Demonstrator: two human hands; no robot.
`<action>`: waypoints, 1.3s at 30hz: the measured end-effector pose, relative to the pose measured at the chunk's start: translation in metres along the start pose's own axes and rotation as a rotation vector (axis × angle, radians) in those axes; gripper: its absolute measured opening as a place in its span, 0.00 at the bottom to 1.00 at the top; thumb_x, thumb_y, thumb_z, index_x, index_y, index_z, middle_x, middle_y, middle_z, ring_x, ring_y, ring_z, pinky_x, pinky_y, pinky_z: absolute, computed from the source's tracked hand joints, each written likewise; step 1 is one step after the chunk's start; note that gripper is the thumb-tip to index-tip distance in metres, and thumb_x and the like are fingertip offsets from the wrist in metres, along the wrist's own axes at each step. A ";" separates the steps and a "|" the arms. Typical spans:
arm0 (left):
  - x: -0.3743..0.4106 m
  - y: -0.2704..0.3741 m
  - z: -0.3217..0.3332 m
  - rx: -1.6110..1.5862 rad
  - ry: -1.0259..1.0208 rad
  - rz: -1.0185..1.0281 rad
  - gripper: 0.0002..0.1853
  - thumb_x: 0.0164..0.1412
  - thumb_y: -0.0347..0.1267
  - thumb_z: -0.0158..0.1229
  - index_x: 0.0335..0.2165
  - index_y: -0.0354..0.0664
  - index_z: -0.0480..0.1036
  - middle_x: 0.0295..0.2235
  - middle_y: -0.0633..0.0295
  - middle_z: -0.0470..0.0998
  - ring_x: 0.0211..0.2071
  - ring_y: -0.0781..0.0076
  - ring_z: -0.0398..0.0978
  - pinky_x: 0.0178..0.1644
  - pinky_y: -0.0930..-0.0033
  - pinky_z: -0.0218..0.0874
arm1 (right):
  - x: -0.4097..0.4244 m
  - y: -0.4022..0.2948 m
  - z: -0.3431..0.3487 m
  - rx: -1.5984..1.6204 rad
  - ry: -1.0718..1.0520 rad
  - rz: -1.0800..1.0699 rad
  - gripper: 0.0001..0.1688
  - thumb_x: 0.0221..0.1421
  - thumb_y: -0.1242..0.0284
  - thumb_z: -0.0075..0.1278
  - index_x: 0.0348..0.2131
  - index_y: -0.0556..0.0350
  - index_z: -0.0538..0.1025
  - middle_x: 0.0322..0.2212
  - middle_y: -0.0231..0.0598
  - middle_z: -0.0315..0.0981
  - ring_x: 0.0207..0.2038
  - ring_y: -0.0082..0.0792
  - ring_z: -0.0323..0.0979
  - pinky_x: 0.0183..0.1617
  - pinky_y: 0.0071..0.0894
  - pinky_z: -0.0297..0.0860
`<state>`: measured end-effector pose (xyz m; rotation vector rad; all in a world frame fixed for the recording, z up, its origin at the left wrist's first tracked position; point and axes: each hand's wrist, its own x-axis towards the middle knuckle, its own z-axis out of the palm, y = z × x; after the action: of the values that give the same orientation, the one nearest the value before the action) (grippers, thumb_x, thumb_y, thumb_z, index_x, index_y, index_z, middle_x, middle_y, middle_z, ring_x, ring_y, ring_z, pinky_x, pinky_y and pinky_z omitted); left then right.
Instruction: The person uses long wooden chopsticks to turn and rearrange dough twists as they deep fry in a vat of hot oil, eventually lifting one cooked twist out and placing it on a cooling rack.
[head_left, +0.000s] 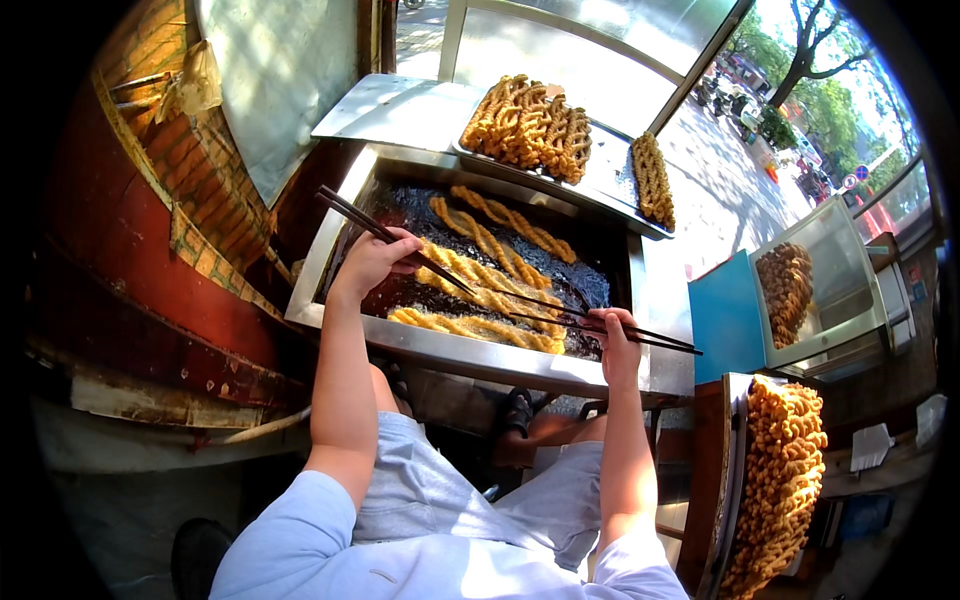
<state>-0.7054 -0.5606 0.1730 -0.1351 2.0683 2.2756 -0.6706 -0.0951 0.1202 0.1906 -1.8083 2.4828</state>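
My left hand (375, 264) grips long dark chopsticks (346, 208), their tips reaching down to the twisted dough strands (480, 279) in the middle of a metal fryer (664, 311). From the right side, my right hand (619, 349) holds another pair of long chopsticks (671, 342), spread slightly apart, with tips over the same strands. Bubbles surround the dough in the dark oil (591, 283). Two golden twists, one a farther twist (517, 223) and one a nearer twist (487, 241), float toward the back. Along the front wall lies more twisted dough (465, 325).
Behind the fryer, a metal tray (615, 161) bears stacked fried twists (525, 131). More fried twists (776, 480) are piled at my right, near a glass-sided case (836, 285). A red curved structure (165, 255) and brick wall stand left. Glass panes face the street.
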 end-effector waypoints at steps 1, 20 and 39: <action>0.001 -0.002 -0.001 -0.013 0.014 -0.005 0.07 0.67 0.29 0.62 0.38 0.36 0.82 0.37 0.59 0.84 0.36 0.67 0.85 0.40 0.68 0.79 | -0.002 -0.004 0.011 0.008 -0.063 0.016 0.08 0.71 0.73 0.50 0.43 0.61 0.76 0.42 0.51 0.80 0.42 0.45 0.83 0.46 0.39 0.81; 0.006 0.000 0.003 -0.081 0.079 0.044 0.08 0.68 0.29 0.60 0.38 0.35 0.82 0.37 0.59 0.84 0.38 0.67 0.84 0.41 0.68 0.79 | -0.004 0.030 0.044 -0.016 0.167 0.284 0.12 0.70 0.67 0.52 0.41 0.60 0.75 0.35 0.46 0.80 0.39 0.38 0.83 0.42 0.34 0.81; 0.003 -0.014 -0.035 0.354 0.326 -0.119 0.12 0.63 0.35 0.65 0.35 0.33 0.81 0.30 0.58 0.82 0.27 0.72 0.80 0.30 0.69 0.75 | 0.035 0.037 0.086 -0.186 0.122 -0.009 0.13 0.70 0.70 0.52 0.42 0.66 0.79 0.37 0.42 0.81 0.43 0.34 0.82 0.46 0.32 0.80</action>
<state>-0.7059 -0.5944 0.1558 -0.6254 2.5015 1.8845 -0.7046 -0.1892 0.1158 0.0354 -1.9667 2.2487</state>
